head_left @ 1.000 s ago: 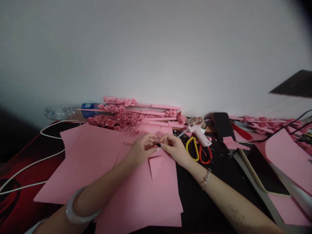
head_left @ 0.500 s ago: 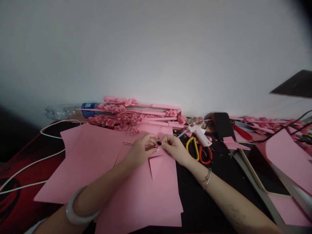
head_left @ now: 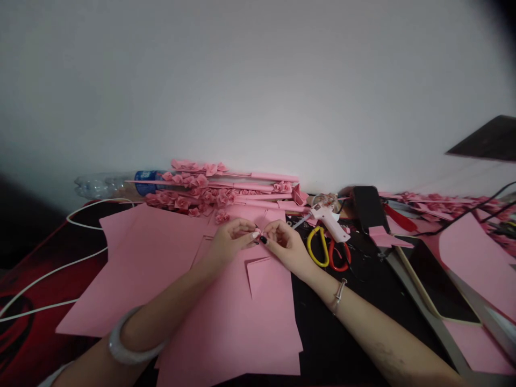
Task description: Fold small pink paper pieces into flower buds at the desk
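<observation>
Between my fingertips is a small folded piece of pink paper, mostly covered by the fingers. My left hand pinches it from the left, and my right hand pinches it from the right with a dark-nailed thumb on top. Both hands are over large pink paper sheets. Just below them lies a folded pink paper piece with a raised edge. A single pink paper flower rests beyond my left hand.
Long stems with pink paper flowers lie along the wall, beside a clear plastic bottle. To the right are a pale glue gun, scissors with yellow and red handles, a dark phone and a tablet-like device. A white cable crosses the left side.
My fingers have shifted slightly on the small paper piece. The left thumb has moved up, and the fingertips of both hands are closer together. Everything else stays in place.
</observation>
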Demonstrator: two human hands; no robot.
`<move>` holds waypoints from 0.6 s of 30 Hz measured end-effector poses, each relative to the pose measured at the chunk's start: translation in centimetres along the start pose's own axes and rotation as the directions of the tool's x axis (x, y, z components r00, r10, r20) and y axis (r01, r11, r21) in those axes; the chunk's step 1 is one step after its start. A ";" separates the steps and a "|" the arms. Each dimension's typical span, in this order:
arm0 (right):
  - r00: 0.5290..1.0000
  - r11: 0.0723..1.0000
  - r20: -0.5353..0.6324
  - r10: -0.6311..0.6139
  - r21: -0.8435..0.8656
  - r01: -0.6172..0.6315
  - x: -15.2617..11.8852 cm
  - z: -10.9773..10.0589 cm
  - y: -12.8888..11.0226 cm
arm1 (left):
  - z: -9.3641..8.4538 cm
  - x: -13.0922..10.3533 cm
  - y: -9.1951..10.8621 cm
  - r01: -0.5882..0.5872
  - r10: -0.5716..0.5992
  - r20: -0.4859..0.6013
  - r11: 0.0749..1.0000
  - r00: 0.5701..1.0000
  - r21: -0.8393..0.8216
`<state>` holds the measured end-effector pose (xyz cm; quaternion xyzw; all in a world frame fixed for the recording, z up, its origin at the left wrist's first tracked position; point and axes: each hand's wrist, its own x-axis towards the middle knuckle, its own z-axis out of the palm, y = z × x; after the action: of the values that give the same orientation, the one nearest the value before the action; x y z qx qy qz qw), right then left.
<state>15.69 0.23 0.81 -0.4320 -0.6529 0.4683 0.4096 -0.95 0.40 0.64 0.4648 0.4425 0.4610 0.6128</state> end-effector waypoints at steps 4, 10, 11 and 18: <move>0.999 0.992 -0.025 -0.044 -0.117 0.041 -0.3 0.3 0.0 | 0.1 0.0 -0.1 0.037 -0.036 0.012 0.998 0.999 -0.051; 0.998 0.990 -0.032 -0.048 -0.135 0.044 -0.2 0.2 0.3 | 0.3 -0.2 0.2 0.050 -0.049 0.014 0.997 0.999 -0.055; 0.998 0.990 -0.037 -0.046 -0.137 0.041 -0.2 0.1 0.3 | 0.3 -0.2 0.2 0.049 -0.048 0.018 0.998 0.999 -0.050; 0.995 0.978 -0.059 -0.077 -0.198 0.064 -0.3 0.3 0.0 | 0.3 -0.2 0.2 0.055 -0.055 0.024 0.998 0.998 -0.003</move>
<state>15.50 -0.11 0.68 -0.4622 -0.6969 0.3721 0.4028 -0.76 0.19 0.94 0.4567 0.4468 0.4394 0.6314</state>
